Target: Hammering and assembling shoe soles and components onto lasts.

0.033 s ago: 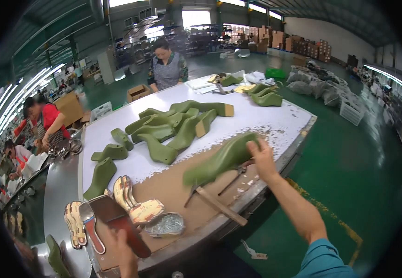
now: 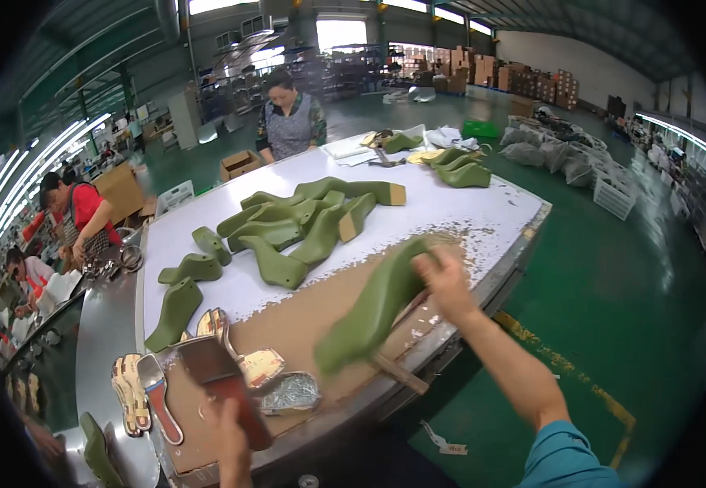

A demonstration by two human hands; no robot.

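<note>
My right hand (image 2: 446, 285) is closed round one end of a green shoe last (image 2: 373, 305), which hangs tilted above the brown board (image 2: 284, 321) at the table's near edge. Under the last, a wooden handle (image 2: 402, 374) sticks out; its head is hidden. At the lower left, my left hand (image 2: 229, 427) grips a flat dark brown and red piece (image 2: 215, 366), blurred. Beside it lie a sole-shaped piece with a red edge (image 2: 160, 398) and pale insoles (image 2: 129, 394). An open tray of small metal nails (image 2: 289, 394) sits just right of that hand.
Several green lasts (image 2: 276, 264) are heaped mid-table, with more lasts (image 2: 463, 172) at the far right. A co-worker (image 2: 289, 122) stands at the far edge; another person in red (image 2: 89, 207) works at the left. Bagged goods (image 2: 552, 150) and a white crate (image 2: 616, 195) stand on the floor.
The last in my right hand has tipped more upright and moved slightly left, now covering much of the wooden-handled tool. The brown and red piece has shifted right with my left hand.
</note>
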